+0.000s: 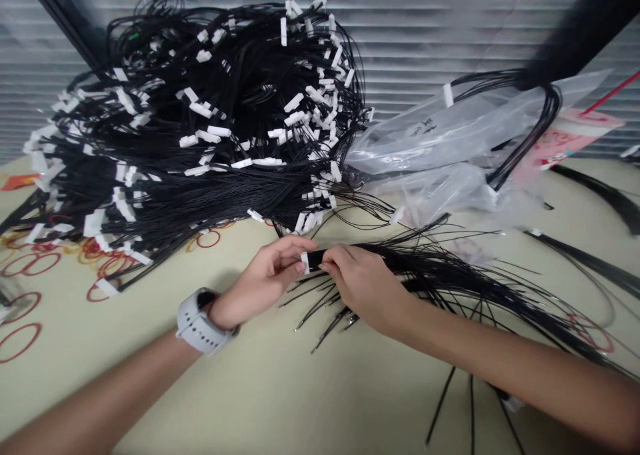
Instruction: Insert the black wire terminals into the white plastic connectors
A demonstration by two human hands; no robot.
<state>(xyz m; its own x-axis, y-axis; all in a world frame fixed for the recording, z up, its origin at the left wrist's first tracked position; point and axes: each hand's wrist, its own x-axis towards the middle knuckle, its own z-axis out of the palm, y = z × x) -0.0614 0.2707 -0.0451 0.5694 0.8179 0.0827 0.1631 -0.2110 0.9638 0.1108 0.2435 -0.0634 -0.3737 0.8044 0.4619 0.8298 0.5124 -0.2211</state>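
My left hand, with a grey watch on its wrist, pinches a white connector between thumb and fingers. Black wires run from the connector into my right hand, whose fingers are closed on them just beside the connector. Under and behind my right hand a loose bundle of black wires spreads to the right. Several of its bare ends, tipped with small metal terminals, stick out below my hands.
A big heap of black cables with white connectors lies behind my left hand. Clear plastic bags stand at the back right. Red and yellow rubber bands are strewn on the left of the table. Blinds hang behind.
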